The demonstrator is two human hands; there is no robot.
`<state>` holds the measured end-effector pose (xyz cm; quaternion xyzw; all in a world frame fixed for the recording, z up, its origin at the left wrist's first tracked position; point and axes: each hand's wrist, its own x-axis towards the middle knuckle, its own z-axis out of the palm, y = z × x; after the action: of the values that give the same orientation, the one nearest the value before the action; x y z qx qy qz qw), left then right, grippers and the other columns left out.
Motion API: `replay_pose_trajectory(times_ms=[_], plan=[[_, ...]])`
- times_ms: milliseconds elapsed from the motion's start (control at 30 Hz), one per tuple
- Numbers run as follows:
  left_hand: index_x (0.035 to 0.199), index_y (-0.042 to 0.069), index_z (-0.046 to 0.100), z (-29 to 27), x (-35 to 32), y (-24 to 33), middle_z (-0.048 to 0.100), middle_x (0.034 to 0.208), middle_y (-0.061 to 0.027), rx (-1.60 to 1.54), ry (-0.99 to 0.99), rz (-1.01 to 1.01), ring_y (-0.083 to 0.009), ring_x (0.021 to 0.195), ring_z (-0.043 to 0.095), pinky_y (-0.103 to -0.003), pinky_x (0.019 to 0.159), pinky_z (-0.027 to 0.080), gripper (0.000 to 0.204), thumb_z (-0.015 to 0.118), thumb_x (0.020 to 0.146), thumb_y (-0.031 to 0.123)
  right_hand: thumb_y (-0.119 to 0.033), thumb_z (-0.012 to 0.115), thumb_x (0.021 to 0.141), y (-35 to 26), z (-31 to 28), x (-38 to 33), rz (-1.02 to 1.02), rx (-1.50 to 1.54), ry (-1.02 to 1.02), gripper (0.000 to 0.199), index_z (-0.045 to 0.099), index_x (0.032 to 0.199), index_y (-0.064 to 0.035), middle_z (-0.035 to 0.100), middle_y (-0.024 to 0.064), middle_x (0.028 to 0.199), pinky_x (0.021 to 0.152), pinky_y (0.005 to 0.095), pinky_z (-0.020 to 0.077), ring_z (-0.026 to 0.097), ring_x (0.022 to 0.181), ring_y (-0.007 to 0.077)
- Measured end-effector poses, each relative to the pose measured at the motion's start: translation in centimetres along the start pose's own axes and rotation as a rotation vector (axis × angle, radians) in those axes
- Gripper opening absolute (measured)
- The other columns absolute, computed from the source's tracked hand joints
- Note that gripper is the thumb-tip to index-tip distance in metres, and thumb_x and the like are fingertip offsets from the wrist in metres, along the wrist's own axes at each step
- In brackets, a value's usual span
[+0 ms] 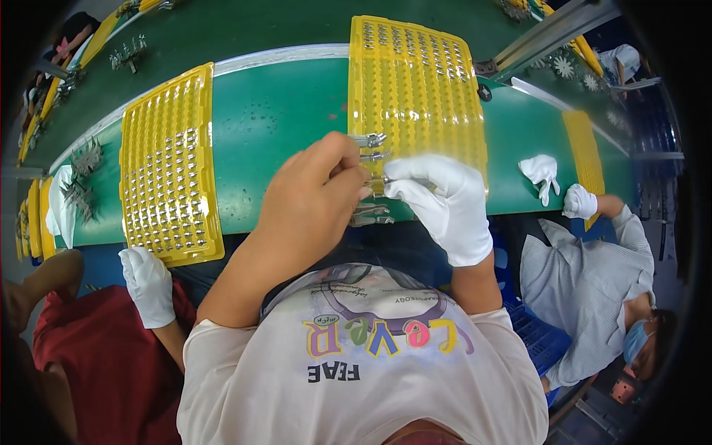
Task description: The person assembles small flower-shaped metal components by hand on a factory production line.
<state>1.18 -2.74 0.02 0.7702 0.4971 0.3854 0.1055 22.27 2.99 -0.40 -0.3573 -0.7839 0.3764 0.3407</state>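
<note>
You were mid-step working a small metal part [374,180] at the near edge of the yellow tray [415,81], w/ both hands meeting over it on the green belt [289,111]. Your left hand [315,196], bare, was curled shut, thumb & fingers pinched on the part's near end; your right hand [437,196], in a white glove, was closed on its other end, fingers wrapped tight. More metal clips [369,139] lay just above your knuckles on the tray edge, and a couple [371,216] below, near the belt's front rim. Judging by that, the part was being fitted or pulled apart, not yet set down; next move prob needed a steady pinch & a free tray slot nearby.
</note>
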Motion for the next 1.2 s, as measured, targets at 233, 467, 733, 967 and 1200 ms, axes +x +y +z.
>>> replay_pose_trajectory(times_ms=[233,467,733,967,1200], plan=[[0.096,-0.005,0.069,-0.5,-0.5,-0.3,0.051,0.101,-0.0104,-0.323,-0.145,-0.216,-0.0219,0.084,0.058,-0.032,0.076,0.049,0.009,0.07,0.088,-0.004,0.001,0.075,0.085,0.0,0.5,-0.3,-0.025,0.017,-0.033,0.012,0.074,0.097,0.0002,0.077,0.0122,0.089,0.072,0.0324,0.0599,0.077,0.08,0.0244],[0.095,-0.006,0.069,-1.3,-0.8,-0.7,0.05,0.102,-0.0101,-0.344,-0.068,-0.244,-0.0203,0.086,0.056,-0.031,0.077,0.049,0.008,0.069,0.087,-0.005,-0.003,0.077,0.084,2.7,-0.4,-0.2,-0.017,-0.29,0.124,0.01,0.075,0.094,-0.004,0.077,0.0107,0.092,0.074,0.0351,0.0587,0.075,0.082,0.0276],[0.091,-0.004,0.068,-0.8,-1.4,-1.6,0.054,0.099,-0.0126,-0.303,0.03,-0.256,-0.027,0.084,0.059,-0.035,0.07,0.05,0.007,0.071,0.085,-0.002,-0.007,0.08,0.08,7.7,-1.0,-1.1,0.115,-0.657,0.086,0.011,0.077,0.091,-0.0083,0.07,0.0108,0.087,0.073,0.0423,0.0537,0.067,0.083,0.0323],[0.097,-0.007,0.068,-1.9,-1.3,-1.8,0.05,0.104,-0.0121,-0.263,-0.049,-0.294,-0.0222,0.09,0.057,-0.03,0.079,0.05,0.009,0.064,0.09,-0.007,-0.009,0.079,0.082,7.5,-1.0,-0.7,0.127,-0.717,0.037,0.015,0.078,0.097,-0.0088,0.07,0.0112,0.09,0.078,0.0428,0.0548,0.068,0.087,0.0323],[0.099,-0.006,0.069,-1.6,-1.5,-1.7,0.05,0.103,-0.0122,-0.334,-0.05,-0.317,-0.023,0.09,0.056,-0.032,0.077,0.048,0.013,0.065,0.087,-0.008,-0.012,0.08,0.083,1.7,1.3,0.1,-0.035,-0.126,0.015,0.019,0.075,0.101,-0.0059,0.073,0.0128,0.094,0.071,0.0379,0.0562,0.072,0.08,0.0303]])
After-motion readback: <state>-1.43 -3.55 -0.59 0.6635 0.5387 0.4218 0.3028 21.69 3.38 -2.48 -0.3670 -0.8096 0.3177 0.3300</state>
